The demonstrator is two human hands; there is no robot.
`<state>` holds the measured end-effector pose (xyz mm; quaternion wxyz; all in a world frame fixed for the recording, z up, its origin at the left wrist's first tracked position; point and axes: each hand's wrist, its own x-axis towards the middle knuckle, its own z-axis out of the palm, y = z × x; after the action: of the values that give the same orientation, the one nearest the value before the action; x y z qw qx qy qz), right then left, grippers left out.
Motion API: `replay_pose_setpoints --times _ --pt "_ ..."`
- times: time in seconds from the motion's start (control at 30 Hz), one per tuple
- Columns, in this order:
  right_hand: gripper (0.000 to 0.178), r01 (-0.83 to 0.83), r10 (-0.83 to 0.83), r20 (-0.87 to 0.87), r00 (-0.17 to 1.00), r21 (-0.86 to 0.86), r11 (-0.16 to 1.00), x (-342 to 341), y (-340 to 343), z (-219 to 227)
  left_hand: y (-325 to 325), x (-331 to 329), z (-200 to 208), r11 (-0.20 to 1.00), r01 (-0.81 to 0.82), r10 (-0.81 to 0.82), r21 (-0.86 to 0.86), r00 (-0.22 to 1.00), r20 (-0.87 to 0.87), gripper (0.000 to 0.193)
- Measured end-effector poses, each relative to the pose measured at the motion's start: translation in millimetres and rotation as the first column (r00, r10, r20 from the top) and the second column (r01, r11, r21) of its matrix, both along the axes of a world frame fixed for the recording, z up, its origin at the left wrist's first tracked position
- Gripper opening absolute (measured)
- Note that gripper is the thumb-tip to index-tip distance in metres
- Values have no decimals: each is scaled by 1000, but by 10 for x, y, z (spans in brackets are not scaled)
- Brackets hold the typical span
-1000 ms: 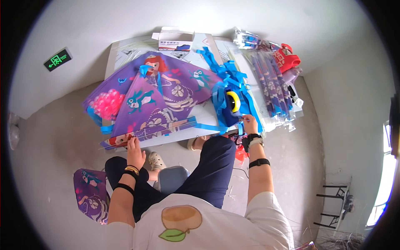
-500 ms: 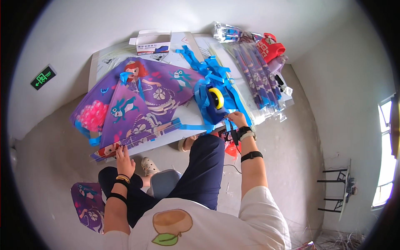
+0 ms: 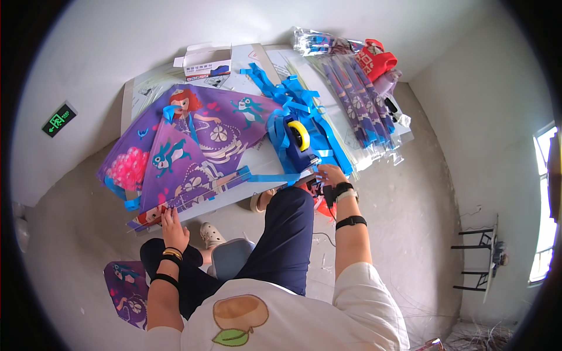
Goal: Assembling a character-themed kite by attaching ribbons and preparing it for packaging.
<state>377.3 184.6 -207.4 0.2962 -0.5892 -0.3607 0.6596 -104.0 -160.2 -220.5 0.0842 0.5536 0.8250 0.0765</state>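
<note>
A purple kite (image 3: 193, 140) printed with a red-haired cartoon figure and blue animals lies spread on the work surface. Along its near edge runs a rolled strip of the same printed fabric (image 3: 193, 199), with a blue ribbon (image 3: 275, 178) extending right from it. My left hand (image 3: 174, 227) rests on the left end of this strip, fingers stretched out. My right hand (image 3: 332, 175) is at the front end of a dark blue tape dispenser (image 3: 300, 157) with a yellow roll. Its fingers are pinched together; what they hold is too small to make out.
Blue ribbons (image 3: 298, 93) heap behind the dispenser. An opened box (image 3: 205, 63) stands at the back. Rolled purple kites in clear wrapping (image 3: 360, 102) and a red bag (image 3: 374, 60) lie at the right. Below are a grey stool (image 3: 231, 257) and another purple printed piece (image 3: 126, 292).
The view has shifted slightly. My right hand has moved slightly at the front of the dispenser, its fingers still pinched. My left hand stays on the strip's left end.
</note>
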Motion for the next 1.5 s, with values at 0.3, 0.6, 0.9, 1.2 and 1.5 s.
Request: replay_pose_setpoints --times 0.3,0.6,0.9,1.2,1.5 --pt "34 122 -124 -96 988 -31 992 252 -385 -90 47 62 23 1000 -6 5 -6 999 -47 81" --pt "17 231 -232 -42 972 -35 972 -62 -206 -140 63 71 39 1000 7 -7 -1 998 -61 82" --pt "39 -373 -31 924 381 184 909 -107 -237 -351 44 45 89 999 9 -13 -38 996 -86 83" --pt "24 -471 435 -365 823 -12 882 -1900 -1275 187 109 113 78 990 37 -61 -136 981 -182 93" --pt "43 -609 395 -520 757 -345 714 -3450 -1986 -209 140 113 -65 982 -4 -31 -189 983 -182 86"
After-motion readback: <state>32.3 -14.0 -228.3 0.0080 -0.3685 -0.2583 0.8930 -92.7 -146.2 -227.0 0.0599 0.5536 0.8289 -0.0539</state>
